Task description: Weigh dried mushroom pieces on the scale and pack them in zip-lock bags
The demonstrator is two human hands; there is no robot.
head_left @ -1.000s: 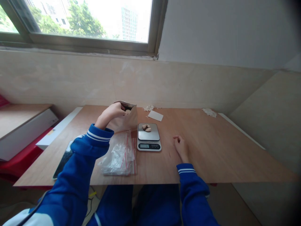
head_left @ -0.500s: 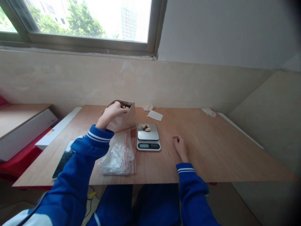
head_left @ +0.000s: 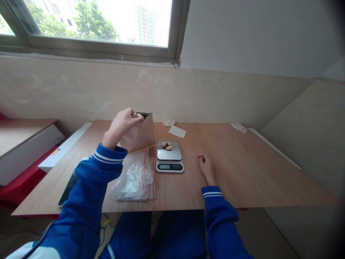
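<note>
Plywood tabletop (head_left: 237, 180) here, with a digital kitchen scale (head_left: 169, 156) holding pale chunks (head_left: 167, 145) on its pan. Just left of it, the left hand (head_left: 120, 126) pinches a chunk (head_left: 136, 116) at the mouth of a kraft paper bag (head_left: 138, 135); the right hand (head_left: 207, 169) lies relaxed, empty. A loose pinch could drop it, and the leaning bag could bump the scale.

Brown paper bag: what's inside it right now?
The left hand holds a pale piece at the mouth of the brown paper bag, which looks dark inside. The bag's wall and the hand cover everything lower, so any other contents cannot be seen.
</note>
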